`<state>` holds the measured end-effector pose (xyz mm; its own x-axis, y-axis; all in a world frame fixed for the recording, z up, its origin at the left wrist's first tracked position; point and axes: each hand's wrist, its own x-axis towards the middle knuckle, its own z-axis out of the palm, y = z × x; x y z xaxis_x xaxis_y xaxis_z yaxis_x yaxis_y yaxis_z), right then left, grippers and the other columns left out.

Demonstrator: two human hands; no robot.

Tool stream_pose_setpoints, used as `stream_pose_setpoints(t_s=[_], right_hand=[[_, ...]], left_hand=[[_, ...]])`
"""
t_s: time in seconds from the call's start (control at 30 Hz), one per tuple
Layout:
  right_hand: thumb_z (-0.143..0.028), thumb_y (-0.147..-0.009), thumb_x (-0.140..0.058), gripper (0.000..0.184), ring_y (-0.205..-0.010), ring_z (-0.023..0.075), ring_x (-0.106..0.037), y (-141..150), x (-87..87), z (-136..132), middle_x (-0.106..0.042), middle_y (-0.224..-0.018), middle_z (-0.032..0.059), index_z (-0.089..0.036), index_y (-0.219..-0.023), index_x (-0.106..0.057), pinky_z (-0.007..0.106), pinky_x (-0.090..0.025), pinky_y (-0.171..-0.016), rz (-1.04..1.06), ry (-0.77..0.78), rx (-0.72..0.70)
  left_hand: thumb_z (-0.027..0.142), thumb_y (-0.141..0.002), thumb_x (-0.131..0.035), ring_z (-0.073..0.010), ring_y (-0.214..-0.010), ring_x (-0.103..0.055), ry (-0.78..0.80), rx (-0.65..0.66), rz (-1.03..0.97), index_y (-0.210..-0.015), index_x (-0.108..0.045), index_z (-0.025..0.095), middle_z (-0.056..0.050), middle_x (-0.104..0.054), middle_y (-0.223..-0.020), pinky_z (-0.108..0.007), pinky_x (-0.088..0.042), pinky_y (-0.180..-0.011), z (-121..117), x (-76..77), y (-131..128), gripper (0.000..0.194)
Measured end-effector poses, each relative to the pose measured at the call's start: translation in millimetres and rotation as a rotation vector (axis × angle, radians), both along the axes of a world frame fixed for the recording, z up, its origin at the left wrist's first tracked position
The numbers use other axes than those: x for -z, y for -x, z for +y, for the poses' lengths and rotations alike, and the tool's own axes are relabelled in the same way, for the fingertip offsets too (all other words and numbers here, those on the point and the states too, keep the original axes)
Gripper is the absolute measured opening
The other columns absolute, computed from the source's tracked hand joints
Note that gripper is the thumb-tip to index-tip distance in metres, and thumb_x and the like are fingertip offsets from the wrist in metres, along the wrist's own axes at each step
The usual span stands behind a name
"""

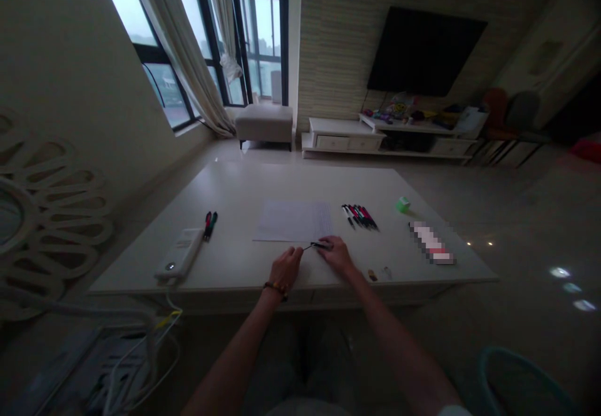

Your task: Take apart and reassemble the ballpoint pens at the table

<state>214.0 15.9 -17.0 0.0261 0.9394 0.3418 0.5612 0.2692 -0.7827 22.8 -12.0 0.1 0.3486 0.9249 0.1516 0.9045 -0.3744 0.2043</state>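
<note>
Both my hands rest on the near part of a white table (244,184), just below a sheet of white paper (293,220). My right hand (334,253) is closed around a dark pen (319,245) that points left. My left hand (285,268), with a bead bracelet at the wrist, has its fingers pinched at the pen's thin left tip. A row of several pens (359,216) lies right of the paper. Two more pens (209,224) lie to the left.
A white power bank (180,253) lies at the table's left edge with cables hanging below. A green tape roll (402,204) and a blurred flat object (431,242) sit at the right. Two small items (378,273) lie near my right wrist. Beyond are an ottoman, TV stand and chairs.
</note>
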Motion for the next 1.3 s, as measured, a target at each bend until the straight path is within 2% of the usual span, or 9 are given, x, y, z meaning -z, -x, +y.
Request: stream_pose_setpoints(t_s=[0.1,0.3,0.4,0.53,0.6,0.8,1.0,1.17,1.3], right_hand=[[-0.023,-0.066,-0.070,0.031,-0.090,0.0195,-0.055,-2,-7.9,-14,-0.063,-0.093,0.0050,-0.022,-0.096,-0.065,0.034,-0.044,-0.080,-0.020,-0.041,-0.075],[-0.023,-0.073,-0.065,0.007,-0.087,0.0183,-0.054,12,-16.0,-29,-0.063,-0.085,0.0041,-0.023,-0.079,-0.069,0.032,-0.043,-0.080,-0.036,-0.088,-0.204],[-0.025,-0.077,-0.062,0.007,-0.084,0.0184,-0.055,1,-13.7,-31,-0.063,-0.081,0.0042,-0.022,-0.079,-0.068,0.032,-0.044,-0.077,-0.037,-0.081,-0.172],[-0.027,-0.078,-0.059,0.010,-0.078,0.0188,-0.054,-23,-4.0,-32,-0.062,-0.078,0.0047,-0.020,-0.078,-0.066,0.033,-0.043,-0.074,-0.063,-0.080,-0.008],[-0.026,-0.077,-0.060,0.009,-0.081,0.0195,-0.053,-24,1.4,-30,-0.062,-0.079,0.0051,-0.020,-0.076,-0.067,0.033,-0.042,-0.076,-0.089,-0.076,0.042],[-0.021,-0.074,-0.064,0.013,-0.087,0.0202,-0.051,-4,2.2,-23,-0.060,-0.083,0.0055,-0.022,-0.085,-0.069,0.034,-0.042,-0.081,-0.140,-0.056,-0.025],[-0.024,-0.072,-0.067,0.024,-0.088,0.0202,-0.052,-3,-7.3,-43,-0.059,-0.088,0.0051,-0.024,-0.095,-0.066,0.034,-0.043,-0.081,-0.082,-0.074,-0.053],[-0.024,-0.076,-0.062,0.005,-0.084,0.0195,-0.052,8,-4.2,-43,-0.060,-0.081,0.0045,-0.022,-0.077,-0.067,0.033,-0.042,-0.076,-0.111,-0.090,-0.087],[-0.023,-0.080,-0.057,0.009,-0.081,0.0198,-0.051,-2,1.9,-48,-0.059,-0.078,0.0050,-0.020,-0.074,-0.063,0.033,-0.041,-0.074,-0.185,-0.079,-0.058]], left_hand=[[0.025,-0.091,-0.028,-0.0137,-0.076,-0.051,-0.006,0.085,0.059,-0.099,-0.048,0.025,-0.003,-0.053,-0.089,-0.024,-0.034,-0.062,0,2.3,-1,0.021],[0.020,-0.089,-0.034,-0.0139,-0.078,-0.051,0.005,0.193,0.091,-0.099,-0.049,0.025,-0.003,-0.053,-0.090,-0.025,-0.036,-0.066,0,2.7,-2,0.019],[0.019,-0.088,-0.036,-0.0140,-0.077,-0.051,0.007,0.204,0.072,-0.098,-0.050,0.026,-0.002,-0.053,-0.088,-0.025,-0.037,-0.067,0,1.8,-2,0.019],[0.017,-0.087,-0.036,-0.0149,-0.078,-0.051,-0.005,0.142,0.025,-0.097,-0.052,0.025,-0.003,-0.053,-0.087,-0.027,-0.037,-0.068,0,2.4,-3,0.020],[0.016,-0.086,-0.036,-0.0161,-0.078,-0.050,-0.030,0.106,0.015,-0.097,-0.053,0.024,-0.004,-0.053,-0.086,-0.029,-0.037,-0.070,-1,3.5,-3,0.022],[0.015,-0.085,-0.039,-0.0178,-0.083,-0.049,-0.091,0.118,0.024,-0.095,-0.055,0.023,-0.006,-0.054,-0.088,-0.031,-0.035,-0.074,1,5.8,0,0.021],[0.017,-0.086,-0.041,-0.0171,-0.084,-0.048,-0.089,0.218,0.039,-0.094,-0.056,0.024,-0.004,-0.054,-0.088,-0.031,-0.034,-0.075,1,2.3,-3,0.018],[0.021,-0.088,-0.040,-0.0160,-0.085,-0.048,-0.074,0.248,0.026,-0.096,-0.056,0.024,-0.004,-0.054,-0.088,-0.030,-0.034,-0.076,1,2.8,-3,0.018],[0.027,-0.088,-0.041,-0.0154,-0.086,-0.049,-0.071,0.166,-0.033,-0.100,-0.057,0.025,-0.003,-0.057,-0.092,-0.030,-0.034,-0.077,5,5.8,1,0.020]])
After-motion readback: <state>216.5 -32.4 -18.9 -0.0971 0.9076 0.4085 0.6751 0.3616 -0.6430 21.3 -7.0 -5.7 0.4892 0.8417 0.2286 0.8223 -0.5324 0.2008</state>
